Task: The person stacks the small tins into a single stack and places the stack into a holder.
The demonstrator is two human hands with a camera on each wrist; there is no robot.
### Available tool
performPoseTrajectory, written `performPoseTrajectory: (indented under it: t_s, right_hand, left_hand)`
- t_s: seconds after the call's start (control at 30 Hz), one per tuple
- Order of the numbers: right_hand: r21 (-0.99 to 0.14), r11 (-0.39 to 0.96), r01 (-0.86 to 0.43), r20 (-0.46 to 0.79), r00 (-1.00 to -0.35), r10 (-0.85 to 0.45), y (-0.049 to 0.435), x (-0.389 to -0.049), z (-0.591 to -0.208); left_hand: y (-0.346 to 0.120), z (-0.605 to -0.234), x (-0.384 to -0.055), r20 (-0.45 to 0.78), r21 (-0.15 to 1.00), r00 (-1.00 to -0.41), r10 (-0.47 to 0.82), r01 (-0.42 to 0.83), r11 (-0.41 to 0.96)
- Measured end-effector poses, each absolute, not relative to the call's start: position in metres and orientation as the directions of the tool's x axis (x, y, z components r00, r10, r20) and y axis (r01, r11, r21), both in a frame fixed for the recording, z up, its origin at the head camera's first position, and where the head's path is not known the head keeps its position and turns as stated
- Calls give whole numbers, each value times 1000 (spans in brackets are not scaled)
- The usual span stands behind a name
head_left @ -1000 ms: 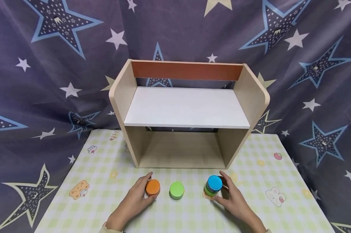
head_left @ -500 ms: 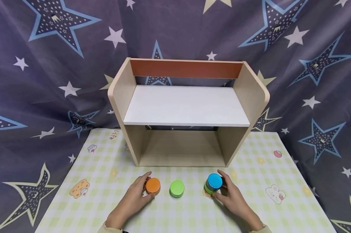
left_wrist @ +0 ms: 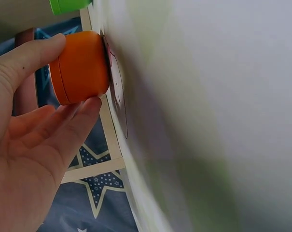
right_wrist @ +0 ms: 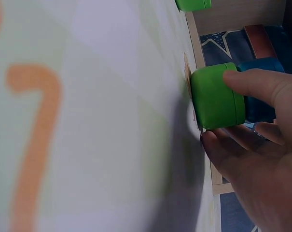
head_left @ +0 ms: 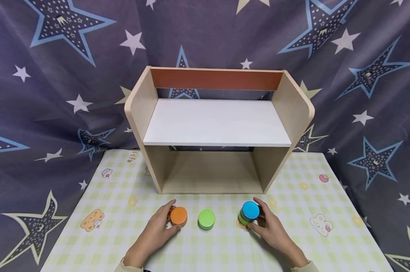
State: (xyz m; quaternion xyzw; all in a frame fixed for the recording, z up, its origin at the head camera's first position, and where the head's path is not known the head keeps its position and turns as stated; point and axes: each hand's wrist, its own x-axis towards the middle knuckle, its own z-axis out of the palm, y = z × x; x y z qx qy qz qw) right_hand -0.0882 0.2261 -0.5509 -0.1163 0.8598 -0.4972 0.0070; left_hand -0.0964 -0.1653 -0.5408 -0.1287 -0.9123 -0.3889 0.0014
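Note:
My left hand (head_left: 155,231) holds a small round orange jar (head_left: 179,216) that stands on the table, thumb on one side and fingers on the other. In the left wrist view a seam runs round the orange jar (left_wrist: 83,67) near its top. To the right, my right hand (head_left: 275,232) grips a stack of two: a blue jar (head_left: 250,210) on top of a green jar (right_wrist: 215,96). The right thumb presses the green jar near its seam, fingertips on its opposite side close to the cloth. Between the hands stands another green jar (head_left: 206,219), touched by neither.
Behind the jars stands a wooden shelf unit (head_left: 303,109) with a white upper shelf (head_left: 216,122) and an open lower compartment (head_left: 213,172). A green checked cloth (head_left: 116,211) covers the table. A dark curtain (head_left: 218,37) with stars hangs behind and at both sides.
The head view has shifted slightly, so the shelf appears a little higher. Both hands keep their holds, and the jars stay in place.

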Motion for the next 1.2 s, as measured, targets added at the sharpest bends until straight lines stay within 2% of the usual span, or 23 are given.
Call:
performPoseTrajectory:
  t_s: [0.43, 0.9, 1.13, 1.2]
  right_hand:
    - [-857, 466, -220, 120, -965, -235, 227, -89, -550]
    - [-859, 472, -197, 104, -971, -215, 227, -90, -550]
    - [-855, 478, -201, 104, -970, -222, 214, -82, -516]
    - [-852, 484, -200, 105, -971, -216, 215, -82, -517]
  left_hand:
    - [-158, -531, -97, 112, 753, -969, 220, 227, 617]
    - [-142, -520, -100, 178, 766, -947, 268, 304, 566]
    - [-134, -515, -104, 180, 760, -935, 306, 330, 560]
    - [-132, -514, -105, 185, 766, -931, 316, 337, 547]
